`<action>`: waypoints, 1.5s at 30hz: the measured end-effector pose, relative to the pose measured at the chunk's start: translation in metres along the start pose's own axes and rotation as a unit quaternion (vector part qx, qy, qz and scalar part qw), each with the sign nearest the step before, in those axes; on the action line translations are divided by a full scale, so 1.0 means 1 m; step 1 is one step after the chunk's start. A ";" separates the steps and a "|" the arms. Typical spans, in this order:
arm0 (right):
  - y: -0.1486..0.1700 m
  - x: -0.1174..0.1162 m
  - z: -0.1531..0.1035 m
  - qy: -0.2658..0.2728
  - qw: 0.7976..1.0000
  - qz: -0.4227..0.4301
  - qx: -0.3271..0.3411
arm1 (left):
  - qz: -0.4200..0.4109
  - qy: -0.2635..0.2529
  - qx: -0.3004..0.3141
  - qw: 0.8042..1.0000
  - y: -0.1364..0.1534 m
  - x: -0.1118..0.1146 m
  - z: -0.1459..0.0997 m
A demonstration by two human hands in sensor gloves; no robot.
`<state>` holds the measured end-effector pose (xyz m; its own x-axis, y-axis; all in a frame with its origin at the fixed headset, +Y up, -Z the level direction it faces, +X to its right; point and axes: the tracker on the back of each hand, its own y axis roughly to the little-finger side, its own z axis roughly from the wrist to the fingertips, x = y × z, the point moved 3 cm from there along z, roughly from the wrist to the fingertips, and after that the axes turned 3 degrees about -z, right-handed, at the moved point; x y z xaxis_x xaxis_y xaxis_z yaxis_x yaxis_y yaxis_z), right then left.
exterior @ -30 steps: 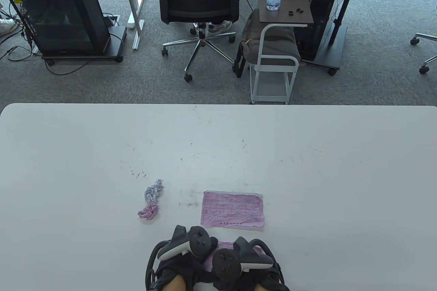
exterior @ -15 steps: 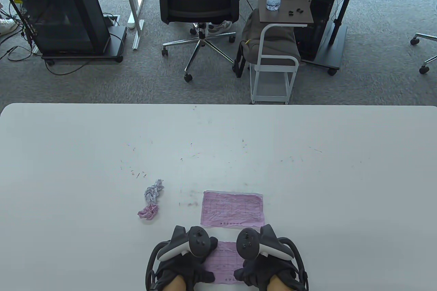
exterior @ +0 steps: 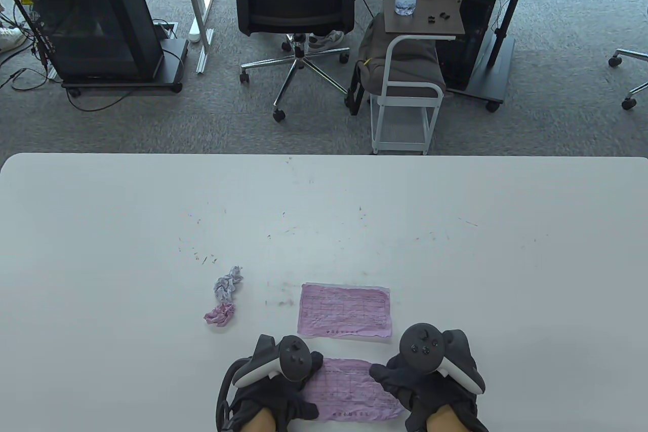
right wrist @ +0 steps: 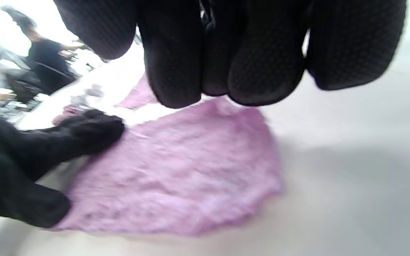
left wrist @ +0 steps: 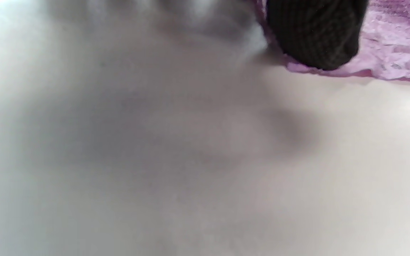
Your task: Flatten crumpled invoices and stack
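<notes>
**Two hands smoothing a pink invoice**

Left hand (exterior: 268, 391) presses its flat fingers on the invoice (exterior: 349, 389); right hand (exterior: 430, 381), fingers flat, presses its far end. Next: lift it onto the flattened sheet (exterior: 346, 310) just beyond.

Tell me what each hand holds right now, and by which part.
Neither grips anything. The left hand presses the left edge of the pink invoice on the table; the right hand rests at its right edge.
</notes>
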<state>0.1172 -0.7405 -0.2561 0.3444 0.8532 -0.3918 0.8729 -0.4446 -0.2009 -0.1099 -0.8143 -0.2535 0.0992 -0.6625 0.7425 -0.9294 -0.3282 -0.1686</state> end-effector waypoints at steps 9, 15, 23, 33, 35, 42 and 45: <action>-0.069 -0.061 0.018 -0.094 0.981 -0.115 0.125 | -0.001 0.000 0.001 1.000 0.000 0.000 0.000; -0.051 -0.061 0.023 -0.105 0.981 -0.163 0.000 | 0.000 0.001 0.001 1.000 0.000 0.000 0.000; -0.014 -0.043 0.017 -0.086 0.977 -0.154 -0.123 | 0.000 0.000 0.001 1.000 -0.001 0.000 0.000; 0.024 -0.016 0.003 -0.049 0.990 -0.055 -0.123 | 0.000 -0.001 0.001 1.000 0.000 0.000 0.000; 0.021 -0.024 0.004 -0.084 0.986 -0.069 -0.123 | 0.000 -0.001 0.001 1.000 0.000 0.000 0.000; 0.019 -0.042 0.011 -0.137 0.959 -0.190 -0.162 | 0.000 -0.001 0.001 1.000 0.001 0.000 0.000; 0.026 -0.038 0.008 -0.098 0.963 -0.158 -0.192 | 0.000 -0.002 -0.001 1.000 0.001 0.000 0.000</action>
<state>0.1245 -0.7865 -0.2536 0.0010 0.8444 -0.5358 1.0000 -0.0045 -0.0051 -0.1108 -0.8149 -0.2533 0.0999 -0.6655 0.7397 -0.9301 -0.3266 -0.1683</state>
